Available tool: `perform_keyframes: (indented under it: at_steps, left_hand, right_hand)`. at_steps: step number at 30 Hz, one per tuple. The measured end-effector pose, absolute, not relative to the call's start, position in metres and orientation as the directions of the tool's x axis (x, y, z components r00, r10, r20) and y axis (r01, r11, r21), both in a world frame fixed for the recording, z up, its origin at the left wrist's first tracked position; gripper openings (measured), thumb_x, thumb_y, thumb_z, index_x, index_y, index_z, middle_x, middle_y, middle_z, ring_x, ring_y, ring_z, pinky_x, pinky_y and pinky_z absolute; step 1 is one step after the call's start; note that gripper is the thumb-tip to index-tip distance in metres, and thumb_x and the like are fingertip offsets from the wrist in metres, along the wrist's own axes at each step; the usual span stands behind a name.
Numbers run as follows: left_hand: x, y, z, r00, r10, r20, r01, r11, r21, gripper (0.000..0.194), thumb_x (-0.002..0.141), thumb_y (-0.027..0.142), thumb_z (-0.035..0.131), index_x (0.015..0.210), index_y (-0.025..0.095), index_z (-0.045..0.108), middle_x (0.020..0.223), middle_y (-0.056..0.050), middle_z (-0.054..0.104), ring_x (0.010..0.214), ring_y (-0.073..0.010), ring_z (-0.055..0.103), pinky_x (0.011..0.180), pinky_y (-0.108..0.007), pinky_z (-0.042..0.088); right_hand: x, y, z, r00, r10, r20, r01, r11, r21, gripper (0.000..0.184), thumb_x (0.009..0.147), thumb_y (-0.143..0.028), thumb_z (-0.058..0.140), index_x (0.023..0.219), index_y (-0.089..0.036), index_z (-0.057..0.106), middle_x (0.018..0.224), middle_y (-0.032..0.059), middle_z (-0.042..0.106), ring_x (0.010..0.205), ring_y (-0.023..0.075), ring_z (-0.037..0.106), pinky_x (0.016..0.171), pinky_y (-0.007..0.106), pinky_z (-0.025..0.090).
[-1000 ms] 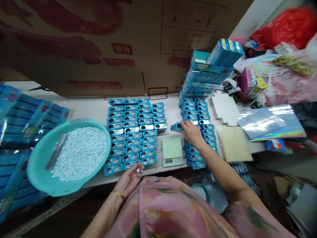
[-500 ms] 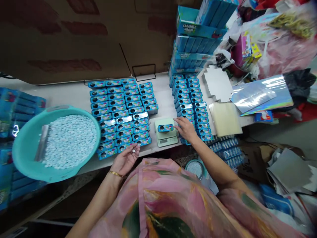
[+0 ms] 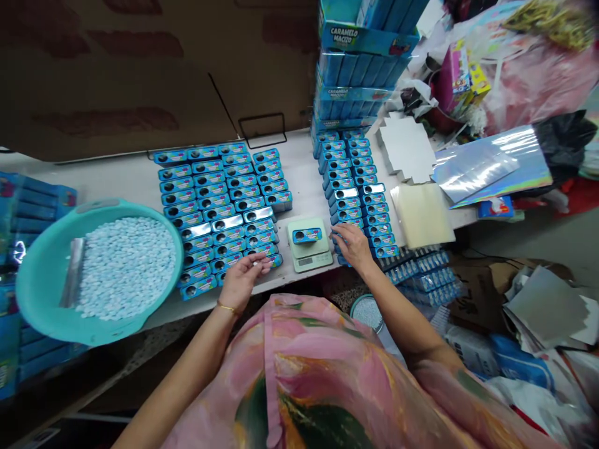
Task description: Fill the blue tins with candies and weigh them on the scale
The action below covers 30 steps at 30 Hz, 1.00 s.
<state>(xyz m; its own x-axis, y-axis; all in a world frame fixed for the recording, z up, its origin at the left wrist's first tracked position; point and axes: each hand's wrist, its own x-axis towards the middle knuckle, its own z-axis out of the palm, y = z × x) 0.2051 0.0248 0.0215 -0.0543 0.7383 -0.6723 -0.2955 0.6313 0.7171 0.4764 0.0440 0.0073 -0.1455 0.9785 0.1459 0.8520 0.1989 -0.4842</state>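
Pinching a small white tablet (image 3: 255,264) in the left grip (image 3: 240,282), at the left tin rows' (image 3: 213,215) near edge, released at the right grip (image 3: 354,247), just off the scale's (image 3: 322,260) right edge, across to a blue tin (image 3: 306,236) lying atop, beyond it an open strip of desk (image 3: 302,181), up between the tin rows.

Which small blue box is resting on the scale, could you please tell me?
The lone box on the scale, between the left hand and right hand; the small boxes in rows to either side are off the scale.
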Motion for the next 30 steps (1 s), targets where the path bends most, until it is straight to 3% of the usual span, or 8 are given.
perform_keyframes:
  at_steps: [4, 8, 13, 18, 22, 25, 28, 30]
  left_hand:
    - [0.222, 0.04, 0.017, 0.033, 0.86, -0.509, 0.054, 0.507, 0.86, 0.016, 0.064, 0.014, 0.063, 0.08, 0.016, 0.065, 0.068, -0.002, 0.061, 0.062, -0.0139, 0.056, 0.064, -0.025, 0.045]
    - [0.243, 0.056, 0.015, 0.162, 0.938, -0.306, 0.308, 0.247, 0.919, 0.013, 0.067, 0.016, 0.06, 0.077, 0.021, 0.066, 0.076, -0.003, 0.061, 0.075, -0.0178, 0.054, 0.081, -0.03, 0.039]
    - [0.265, 0.072, 0.014, 0.288, 0.937, -0.197, 0.376, 0.079, 0.923, 0.018, 0.068, 0.012, 0.056, 0.08, 0.021, 0.066, 0.084, -0.005, 0.059, 0.088, -0.0203, 0.051, 0.088, -0.031, 0.032]
    - [0.272, 0.077, 0.014, 0.285, 0.932, -0.224, 0.331, 0.124, 0.936, 0.023, 0.064, 0.01, 0.059, 0.083, 0.022, 0.065, 0.089, -0.005, 0.06, 0.092, -0.0219, 0.05, 0.09, -0.032, 0.031]
    - [0.239, 0.077, 0.014, 0.1, 0.987, -0.127, 0.359, 0.083, 0.93, 0.02, 0.068, 0.018, 0.058, 0.087, 0.021, 0.063, 0.092, -0.005, 0.06, 0.088, -0.0196, 0.052, 0.085, -0.03, 0.036]
    - [0.17, 0.075, 0.007, -0.212, 0.977, 0.015, 0.512, 0.098, 0.853, 0.021, 0.072, 0.022, 0.053, 0.092, 0.019, 0.059, 0.095, -0.005, 0.056, 0.088, -0.0178, 0.052, 0.081, -0.029, 0.039]
    - [0.081, 0.068, -0.005, -0.531, 0.847, 0.014, 0.605, 0.368, 0.706, 0.028, 0.07, 0.023, 0.053, 0.097, 0.016, 0.052, 0.102, -0.01, 0.052, 0.096, -0.0216, 0.049, 0.084, -0.034, 0.036]
    - [0.033, 0.063, -0.015, -0.642, 0.757, -0.12, 0.581, 0.583, 0.569, 0.032, 0.065, 0.022, 0.058, 0.095, 0.014, 0.049, 0.105, -0.014, 0.05, 0.106, -0.0278, 0.042, 0.088, -0.04, 0.031]
  right_hand:
    - [0.474, 0.034, 0.004, -0.13, 0.983, 0.129, 0.843, 0.178, -0.508, 0.024, 0.084, -0.026, 0.041, 0.1, -0.019, 0.058, 0.099, 0.0061, 0.061, 0.095, 0.0171, 0.053, 0.083, 0.032, 0.041]
    - [0.472, 0.024, 0.001, -0.124, 0.983, 0.138, 0.827, 0.179, -0.533, 0.024, 0.084, -0.024, 0.041, 0.099, -0.017, 0.059, 0.098, 0.0064, 0.061, 0.093, 0.0165, 0.053, 0.083, 0.031, 0.041]
    - [0.473, 0.014, -0.001, -0.119, 0.983, 0.143, 0.807, 0.18, -0.562, 0.024, 0.084, -0.024, 0.042, 0.099, -0.017, 0.059, 0.096, 0.0063, 0.062, 0.093, 0.0163, 0.054, 0.082, 0.031, 0.042]
    - [0.476, 0.011, -0.003, -0.093, 0.988, 0.127, 0.803, 0.15, -0.576, 0.024, 0.084, -0.023, 0.041, 0.099, -0.019, 0.059, 0.098, 0.006, 0.062, 0.094, 0.0165, 0.054, 0.082, 0.032, 0.042]
    - [0.48, 0.008, -0.007, -0.108, 0.983, 0.145, 0.794, 0.173, -0.582, 0.023, 0.084, -0.024, 0.042, 0.098, -0.018, 0.059, 0.097, 0.0064, 0.063, 0.093, 0.0166, 0.055, 0.082, 0.033, 0.043]
    - [0.481, 0.004, -0.011, -0.133, 0.979, 0.152, 0.789, 0.198, -0.582, 0.023, 0.083, -0.024, 0.042, 0.098, -0.019, 0.059, 0.094, 0.0067, 0.063, 0.09, 0.0175, 0.056, 0.081, 0.035, 0.045]
    - [0.479, -0.001, -0.019, -0.168, 0.975, 0.144, 0.785, 0.221, -0.579, 0.023, 0.083, -0.025, 0.042, 0.098, -0.021, 0.059, 0.092, 0.0068, 0.063, 0.088, 0.0187, 0.057, 0.079, 0.037, 0.046]
    - [0.476, -0.004, -0.023, -0.192, 0.973, 0.126, 0.79, 0.23, -0.569, 0.023, 0.083, -0.025, 0.041, 0.097, -0.021, 0.059, 0.09, 0.007, 0.063, 0.086, 0.0194, 0.058, 0.076, 0.037, 0.047]
